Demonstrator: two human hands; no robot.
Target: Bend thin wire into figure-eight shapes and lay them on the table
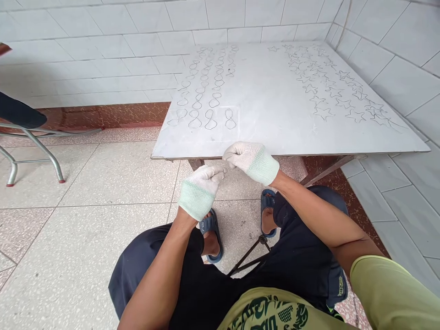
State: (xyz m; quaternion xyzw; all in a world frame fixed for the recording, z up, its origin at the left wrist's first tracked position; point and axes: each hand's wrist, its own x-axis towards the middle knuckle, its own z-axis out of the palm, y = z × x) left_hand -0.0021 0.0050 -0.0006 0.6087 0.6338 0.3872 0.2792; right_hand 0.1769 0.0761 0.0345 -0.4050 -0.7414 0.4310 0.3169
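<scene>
Both my hands wear white knit gloves with pale green cuffs and meet just off the table's front edge. My left hand (206, 178) is closed, its fingertips pinched together and pointing right. Just above and to the right, my right hand (245, 156) is also closed in a pinch, close to the left fingertips. Whatever lies between the fingers is too thin or small to make out. Nearest to them on the white tabletop (271, 123) lies a thin, dark, wire-like figure-eight (230, 119), with rows of similar figure-eights (211, 119) to its left.
Many thin star outlines (323, 112) lie on the table's right side, some overlapping. Tiled walls (144, 55) meet behind the table. A metal-legged stool (51, 160) stands at left, with part of a dark-clothed person (20, 112) there. Between my sandalled feet are dark thin legs (249, 254).
</scene>
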